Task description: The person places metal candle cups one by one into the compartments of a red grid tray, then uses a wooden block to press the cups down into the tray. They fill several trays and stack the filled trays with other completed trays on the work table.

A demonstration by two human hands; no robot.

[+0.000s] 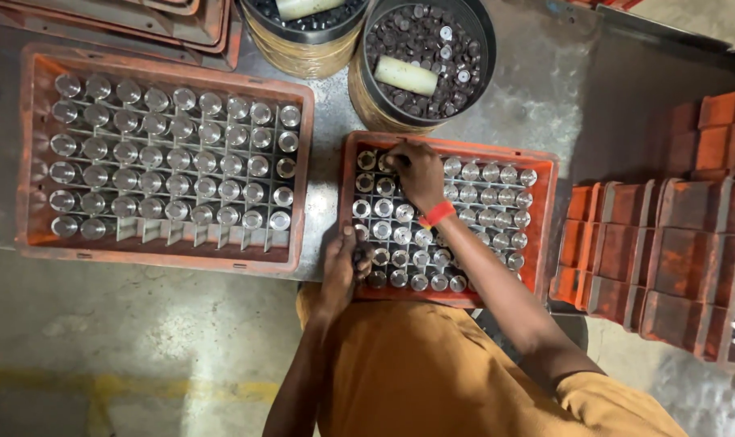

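Observation:
An orange crate (545, 174) with a grid of cells full of shiny round metal parts (497, 198) lies in front of me. My right hand (418, 171) reaches to its far left corner, fingertips pinched on a part in a cell there. My left hand (345, 267) rests at the crate's near left edge, fingers curled around several dark metal parts. An orange band sits on my right wrist.
A larger orange crate (302, 97) of the same shiny parts lies to the left. Two round bins (480, 32) of dark parts, each with a pale cylinder on top, stand behind. Stacked orange crates (675, 267) stand at the right; empty trays at top left.

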